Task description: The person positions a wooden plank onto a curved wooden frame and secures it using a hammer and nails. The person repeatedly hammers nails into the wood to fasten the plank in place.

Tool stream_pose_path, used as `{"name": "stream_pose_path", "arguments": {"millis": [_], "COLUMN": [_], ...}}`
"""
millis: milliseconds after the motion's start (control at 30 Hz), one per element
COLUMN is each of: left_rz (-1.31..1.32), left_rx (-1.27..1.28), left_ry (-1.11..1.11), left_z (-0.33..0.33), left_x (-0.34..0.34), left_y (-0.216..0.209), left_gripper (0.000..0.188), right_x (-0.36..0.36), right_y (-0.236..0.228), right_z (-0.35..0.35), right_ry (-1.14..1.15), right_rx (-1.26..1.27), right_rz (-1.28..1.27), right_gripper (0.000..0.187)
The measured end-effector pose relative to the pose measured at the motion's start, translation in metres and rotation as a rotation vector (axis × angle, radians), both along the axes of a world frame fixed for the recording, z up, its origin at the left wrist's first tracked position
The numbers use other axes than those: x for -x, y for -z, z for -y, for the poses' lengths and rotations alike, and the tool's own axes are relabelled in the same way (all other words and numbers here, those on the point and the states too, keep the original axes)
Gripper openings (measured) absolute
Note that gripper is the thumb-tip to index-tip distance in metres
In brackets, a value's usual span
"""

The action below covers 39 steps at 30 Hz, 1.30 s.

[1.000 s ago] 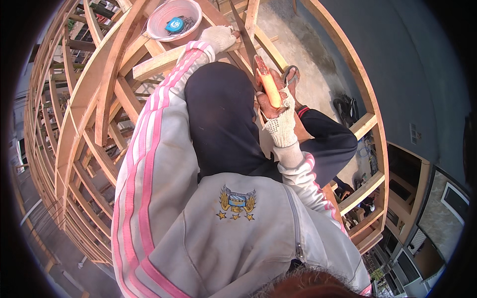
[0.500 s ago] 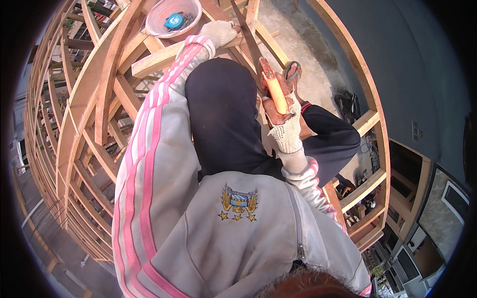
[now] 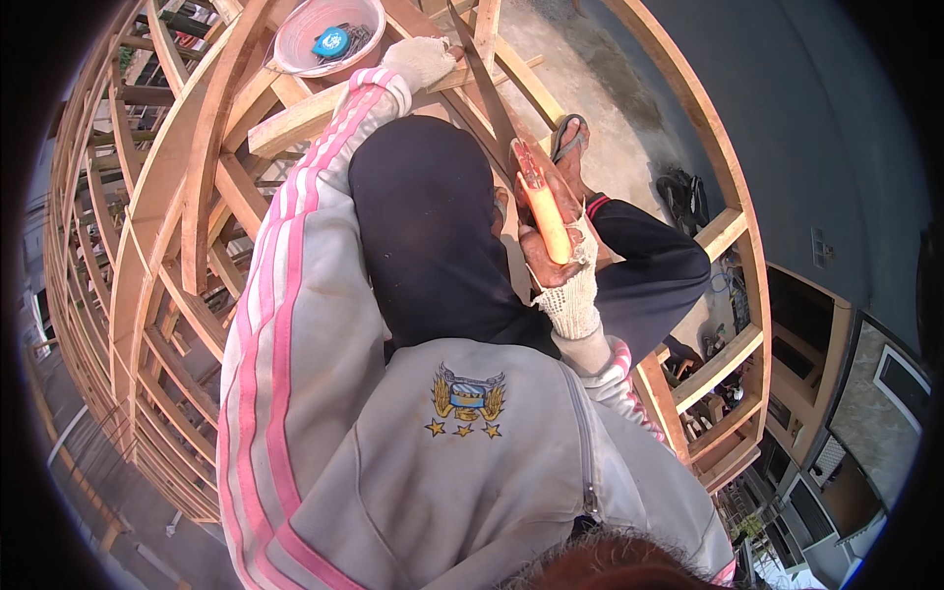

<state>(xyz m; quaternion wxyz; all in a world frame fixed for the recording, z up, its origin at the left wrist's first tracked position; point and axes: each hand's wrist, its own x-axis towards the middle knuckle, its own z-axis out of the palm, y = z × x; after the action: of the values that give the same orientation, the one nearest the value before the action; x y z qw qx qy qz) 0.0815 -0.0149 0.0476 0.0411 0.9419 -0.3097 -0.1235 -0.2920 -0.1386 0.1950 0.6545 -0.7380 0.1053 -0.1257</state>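
I crouch high on a curved wooden frame [image 3: 211,147], looking down over my grey jacket and dark trousers. My right hand [image 3: 556,261], in a worn knit glove, grips the orange handle of a hand saw [image 3: 511,147]. Its long dark blade runs up and away across a timber. My left hand [image 3: 421,61], also gloved, presses down on a pale wooden beam [image 3: 305,113] right beside the blade. My sandalled foot [image 3: 570,138] rests on the wood just right of the saw.
A pink plastic bowl [image 3: 295,49] holding a blue tape measure [image 3: 331,41] and small dark bits sits on the frame at top centre. Concrete ground lies far below at the right, with dark sandals [image 3: 688,197] there. Open gaps between ribs surround me.
My right hand has pulled the saw back toward me and slightly right, while the left hand stays pressed on the beam.
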Motion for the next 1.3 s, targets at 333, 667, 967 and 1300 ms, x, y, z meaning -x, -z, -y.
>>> {"name": "stream_pose_path", "arguments": {"millis": [333,667,967,1300], "left_rz": [-0.052,-0.101,-0.08,0.078], "left_rx": [-0.045,-0.124,-0.038,-0.034], "left_ry": [0.06,0.051,-0.026,0.069], "left_z": [0.011,0.014,0.003,-0.018], "left_x": [0.003,0.015,0.032,0.049], "left_y": [-0.011,-0.035,-0.058,-0.053], "left_gripper": [0.054,0.056,0.054,0.056], "right_x": [-0.037,0.019,-0.047,-0.039], "right_y": [0.005,0.004,0.002,0.001], "right_z": [0.009,0.021,0.025,0.034], "right_ry": [-0.001,-0.019,0.057,0.039], "right_rx": [0.043,0.25,0.428,0.323], "right_rz": [-0.094,-0.133,0.027,0.015], "right_gripper": [0.048,0.058,0.05,0.05]}}
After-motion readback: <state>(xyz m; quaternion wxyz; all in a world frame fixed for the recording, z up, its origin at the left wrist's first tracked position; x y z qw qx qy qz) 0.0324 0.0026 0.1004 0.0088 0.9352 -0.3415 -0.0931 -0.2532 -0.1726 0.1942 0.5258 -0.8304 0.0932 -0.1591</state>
